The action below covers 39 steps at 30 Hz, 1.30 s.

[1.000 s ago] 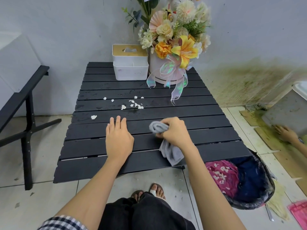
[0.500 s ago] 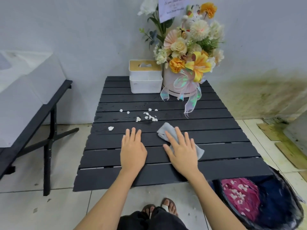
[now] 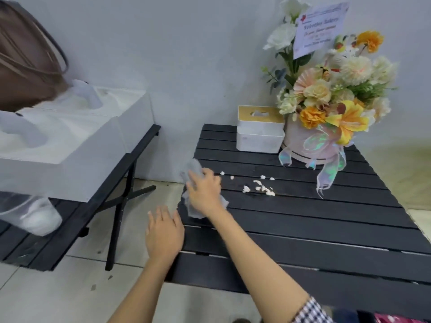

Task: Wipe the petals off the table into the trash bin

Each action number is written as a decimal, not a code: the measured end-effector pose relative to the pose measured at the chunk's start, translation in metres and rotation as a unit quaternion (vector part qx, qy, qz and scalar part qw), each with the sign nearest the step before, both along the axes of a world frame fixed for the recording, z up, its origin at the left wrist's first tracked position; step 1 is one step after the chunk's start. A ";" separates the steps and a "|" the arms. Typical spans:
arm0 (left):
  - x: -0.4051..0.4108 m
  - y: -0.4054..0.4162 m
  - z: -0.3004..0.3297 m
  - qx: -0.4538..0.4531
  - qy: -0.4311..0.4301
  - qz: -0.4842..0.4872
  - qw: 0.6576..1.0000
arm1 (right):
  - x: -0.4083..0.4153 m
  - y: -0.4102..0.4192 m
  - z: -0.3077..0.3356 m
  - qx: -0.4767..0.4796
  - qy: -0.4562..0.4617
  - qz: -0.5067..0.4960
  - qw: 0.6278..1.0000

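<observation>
Right hand [image 3: 205, 192] presses a grey cloth [image 3: 193, 167] on the left edge of the black slatted table [image 3: 314, 229].

The cloth runs lengthwise toward the wall, bunched under closed fingers. The left hand [image 3: 164, 234] lies flat and spread, empty, at the table's near-left edge. About eight white petals [image 3: 263, 188] are scattered mid-frame, just right of the cloth. One tissue box [image 3: 260, 129] and one flower arrangement [image 3: 331, 101] stand upper right.

Bare forearms; a black-and-white checked sleeve [image 3: 312, 311] on the right arm.
</observation>
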State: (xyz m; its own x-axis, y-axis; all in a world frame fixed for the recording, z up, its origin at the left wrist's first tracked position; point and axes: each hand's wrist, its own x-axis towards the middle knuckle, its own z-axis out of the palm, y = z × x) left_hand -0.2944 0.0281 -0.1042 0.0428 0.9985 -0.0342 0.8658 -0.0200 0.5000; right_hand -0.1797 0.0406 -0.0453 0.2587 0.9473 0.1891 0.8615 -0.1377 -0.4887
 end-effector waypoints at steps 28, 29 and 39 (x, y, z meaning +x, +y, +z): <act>0.006 0.009 -0.001 0.022 0.092 -0.111 0.989 | -0.006 0.058 -0.054 -0.005 -0.094 -0.011 0.995; 0.006 0.014 -0.003 0.012 0.087 -0.115 0.990 | 0.002 0.070 -0.058 -0.027 -0.094 0.000 0.995; 0.057 0.053 0.006 0.014 0.149 -0.135 0.980 | 0.074 0.075 -0.054 -0.055 -0.117 -0.148 0.981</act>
State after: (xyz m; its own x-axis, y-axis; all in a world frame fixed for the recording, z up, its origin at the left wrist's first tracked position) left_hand -0.2370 0.0815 -0.0977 0.2970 0.9531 -0.0574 0.9347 -0.2780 0.2214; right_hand -0.1058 0.1160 -0.0994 0.4861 0.8556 0.1779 0.8633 -0.4384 -0.2501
